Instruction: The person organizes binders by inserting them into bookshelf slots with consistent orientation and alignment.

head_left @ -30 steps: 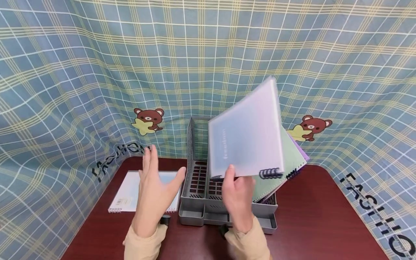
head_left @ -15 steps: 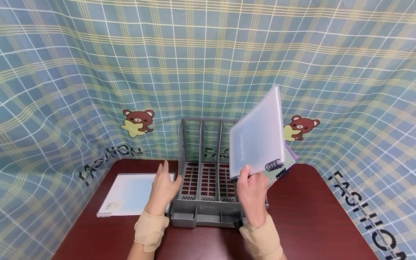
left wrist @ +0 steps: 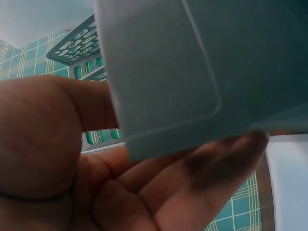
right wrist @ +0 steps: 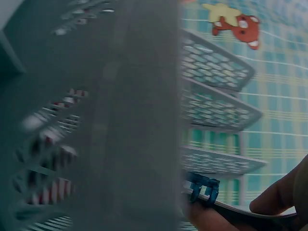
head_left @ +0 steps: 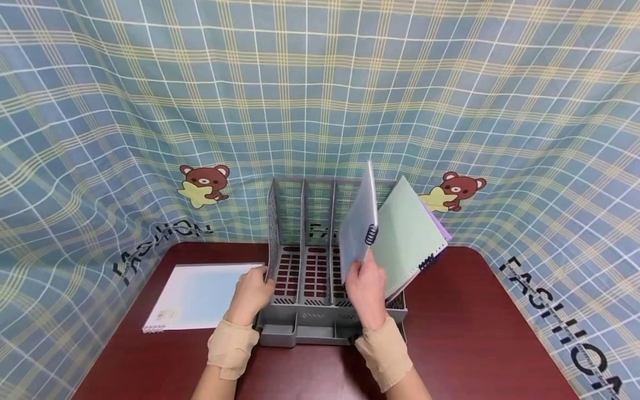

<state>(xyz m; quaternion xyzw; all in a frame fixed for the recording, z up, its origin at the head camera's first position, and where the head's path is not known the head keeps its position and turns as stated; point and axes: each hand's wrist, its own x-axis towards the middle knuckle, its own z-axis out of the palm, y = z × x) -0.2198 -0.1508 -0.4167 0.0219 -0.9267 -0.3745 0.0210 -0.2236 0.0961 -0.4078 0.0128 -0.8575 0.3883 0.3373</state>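
My right hand (head_left: 366,289) pinches a spiral notebook (head_left: 356,228) with a translucent cover and black coil (right wrist: 206,186). It stands nearly edge-on, upright above the grey desk file organizer (head_left: 340,314), its lower end overlapping a right-of-middle slot. At the organizer's left side, my left hand (head_left: 251,294) grips the side wall; close up, its thumb and fingers lie on either side of a grey panel (left wrist: 159,86). A green notebook (head_left: 407,233) with a black coil leans to the right in the rightmost slot, a purple one (head_left: 440,225) showing behind it.
On the dark red table (head_left: 465,333), left of the organizer, lies a white and pale blue spiral notebook (head_left: 197,297), partly behind my left hand. Small open trays (head_left: 315,333) run along the organizer's front. A plaid curtain (head_left: 310,100) hangs close behind and at both sides.
My left hand has come down onto the organizer's left wall, its fingers closing from spread. The right hand has moved the notebook left and lower, turning it edge-on and uncovering the green one.
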